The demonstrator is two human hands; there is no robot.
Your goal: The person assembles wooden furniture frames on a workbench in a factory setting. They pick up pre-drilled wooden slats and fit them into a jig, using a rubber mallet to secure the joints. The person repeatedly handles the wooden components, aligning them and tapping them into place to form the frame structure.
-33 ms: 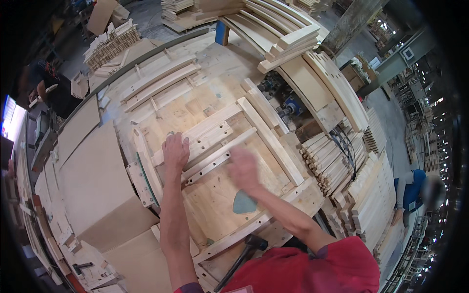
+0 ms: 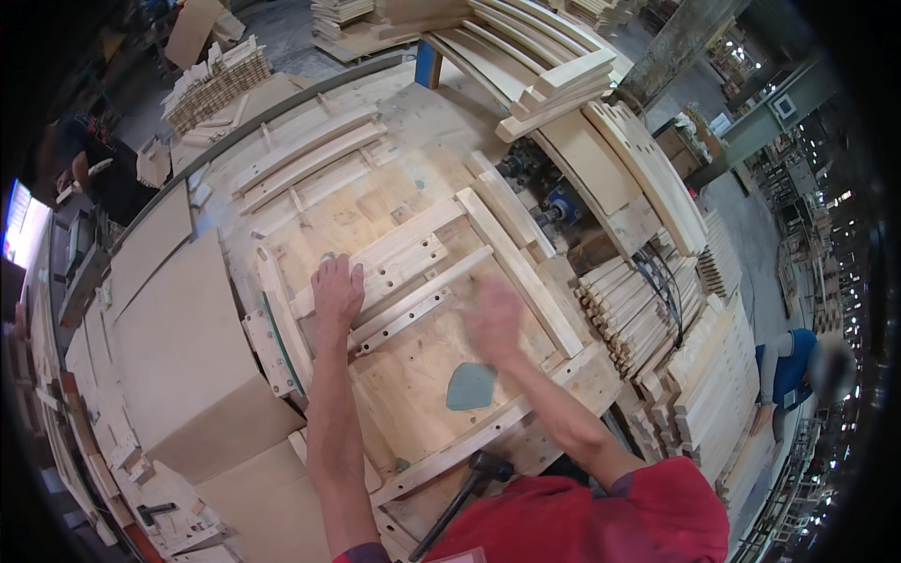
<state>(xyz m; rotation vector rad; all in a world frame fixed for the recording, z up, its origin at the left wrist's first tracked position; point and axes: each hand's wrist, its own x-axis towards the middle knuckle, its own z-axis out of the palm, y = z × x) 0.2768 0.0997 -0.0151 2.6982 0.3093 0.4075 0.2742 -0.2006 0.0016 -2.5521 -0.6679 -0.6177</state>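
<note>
My left hand (image 2: 338,289) lies over the left end of a wide wooden board (image 2: 399,263) with drilled holes, its fingers bent over the board's far edge. Nearer to me lies a narrow wooden rail (image 2: 441,286), and along it a strip with a row of dark holes (image 2: 404,321). My right hand (image 2: 495,317) is smeared by motion close to the rail's right end; its fingers cannot be made out. At the right, a long wooden bar (image 2: 521,272) meets the board's far end at a corner. A black-headed mallet (image 2: 490,466) lies by the near edge, against my red shirt.
A grey-green patch (image 2: 471,387) shows on the plywood worktop (image 2: 404,403). Brown cardboard (image 2: 188,347) covers the left side. Stacked wooden sticks (image 2: 624,310) and curved slats (image 2: 648,174) stand at the right. Loose bars (image 2: 310,150) lie farther back. A person in blue (image 2: 796,371) bends at far right.
My right hand has shifted slightly to the right, away from the holed strip, showing more of the strip and of the grey-green patch. My left hand stays in place.
</note>
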